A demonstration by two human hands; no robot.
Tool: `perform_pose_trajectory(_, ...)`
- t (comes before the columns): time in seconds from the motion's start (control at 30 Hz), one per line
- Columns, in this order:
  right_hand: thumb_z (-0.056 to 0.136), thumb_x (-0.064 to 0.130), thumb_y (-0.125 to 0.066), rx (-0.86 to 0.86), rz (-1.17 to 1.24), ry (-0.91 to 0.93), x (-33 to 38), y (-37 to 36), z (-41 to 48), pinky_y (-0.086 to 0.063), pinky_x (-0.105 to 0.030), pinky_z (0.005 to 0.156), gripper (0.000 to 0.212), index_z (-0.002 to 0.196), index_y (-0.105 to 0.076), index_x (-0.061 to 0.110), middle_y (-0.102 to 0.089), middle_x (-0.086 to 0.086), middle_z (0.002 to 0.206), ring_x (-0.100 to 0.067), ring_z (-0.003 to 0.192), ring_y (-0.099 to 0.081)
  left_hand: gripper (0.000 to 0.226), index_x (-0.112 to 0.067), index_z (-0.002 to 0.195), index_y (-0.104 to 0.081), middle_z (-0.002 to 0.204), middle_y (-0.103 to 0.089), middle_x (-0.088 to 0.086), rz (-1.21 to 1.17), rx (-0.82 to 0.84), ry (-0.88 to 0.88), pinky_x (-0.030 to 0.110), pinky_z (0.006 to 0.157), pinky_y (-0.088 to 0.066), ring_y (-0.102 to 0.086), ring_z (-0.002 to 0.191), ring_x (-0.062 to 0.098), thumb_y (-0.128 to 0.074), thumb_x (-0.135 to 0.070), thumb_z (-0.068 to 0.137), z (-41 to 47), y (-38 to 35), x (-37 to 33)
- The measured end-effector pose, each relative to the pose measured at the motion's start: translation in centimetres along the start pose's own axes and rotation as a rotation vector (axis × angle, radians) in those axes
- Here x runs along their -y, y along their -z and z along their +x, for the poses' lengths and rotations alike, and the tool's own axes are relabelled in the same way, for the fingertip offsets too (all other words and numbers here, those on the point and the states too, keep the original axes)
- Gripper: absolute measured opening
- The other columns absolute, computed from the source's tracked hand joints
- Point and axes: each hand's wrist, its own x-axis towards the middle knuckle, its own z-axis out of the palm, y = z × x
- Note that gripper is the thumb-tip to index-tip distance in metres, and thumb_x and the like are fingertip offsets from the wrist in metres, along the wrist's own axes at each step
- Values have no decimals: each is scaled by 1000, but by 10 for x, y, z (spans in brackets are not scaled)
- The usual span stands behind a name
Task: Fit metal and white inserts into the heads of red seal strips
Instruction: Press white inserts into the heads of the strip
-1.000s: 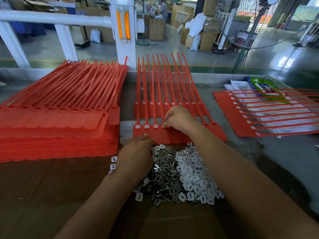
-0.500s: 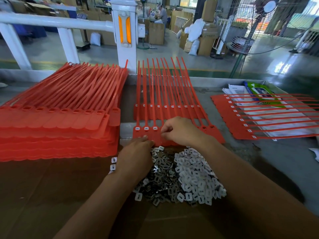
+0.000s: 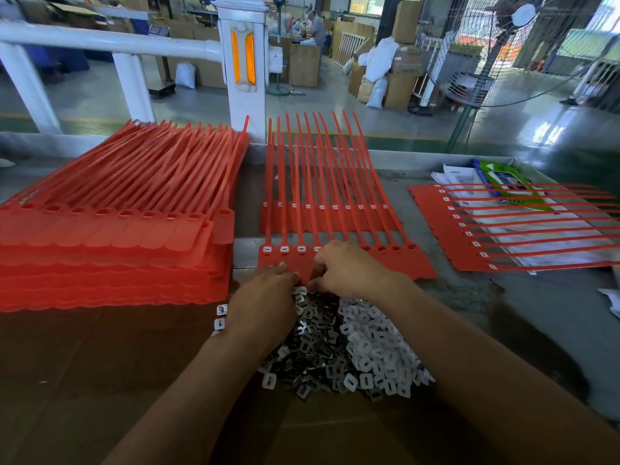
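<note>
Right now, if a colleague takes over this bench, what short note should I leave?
Left hand rests its fingertips on the near edge of the working sheet. Right hand is curled over its heads; what it holds is hidden.
Metal inserts and white inserts lie piled on the sheet's near side.
Done: leftmost heads show white inserts.
Left: the heads right of the hands, then the unfilled stack.

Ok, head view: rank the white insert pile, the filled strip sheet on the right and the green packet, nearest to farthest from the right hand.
1. white insert pile, just below the right hand.
2. filled strip sheet, off to the right.
3. green packet, far right, behind that sheet.
</note>
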Motion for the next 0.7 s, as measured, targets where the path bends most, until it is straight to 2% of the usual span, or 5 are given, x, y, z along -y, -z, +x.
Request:
perform_pose_trajectory(0.17, 81, 29, -70, 39, -33, 3, 0, -1, -1, -52, -35, 83, 27, 100, -67, 10, -66, -3, 99, -18, 91, -61, 38, -21, 122, -58, 130, -53, 1, 9, 2, 0, 28, 94, -37, -47, 119, 19, -47, -11, 88, 0, 0, 0)
perform_pose_trajectory(0.3, 81, 21, -69, 12, -15, -5, -1, -4, 1, -50, -29, 76, 19, 96, -64, 9, -63, -2, 99, -17, 91, -59, 40, -22, 125, -56, 132, -52, 1, 13, 3, -1, 28, 95, -37, -46, 120, 18, -45, -10, 88, 0, 0, 0)
perform_pose_trajectory(0.4, 81, 17, -69, 39, 75, 7, -3, 2, -1, -43, -21, 64, 7, 80, -62, 17, -61, 5, 86, -10, 83, -57, 41, -23, 126, -55, 134, -50, 0, 5, 1, 1, 28, 96, -37, -45, 122, 17, -46, -10, 89, 0, -1, 0)
perform_pose_trajectory(0.5, 82, 18, -68, 18, 160, 12, -8, 13, -3, -37, -14, 53, 17, 70, -59, 24, -53, 15, 69, 0, 65, -51, 42, -23, 128, -53, 136, -49, 0, 2, -2, 4, 28, 97, -37, -44, 124, 17, -45, -12, 89, 1, -2, 1)
perform_pose_trajectory(0.7, 81, 8, -69, -200, 316, -80, -38, 28, 12, -44, -25, 78, 7, 85, -69, 12, -54, 14, 69, -8, 77, -54, 51, -24, 133, -48, 146, -38, -2, -8, 19, 29, 30, 102, -33, -36, 132, 15, -43, -6, 86, 1, -2, 1)
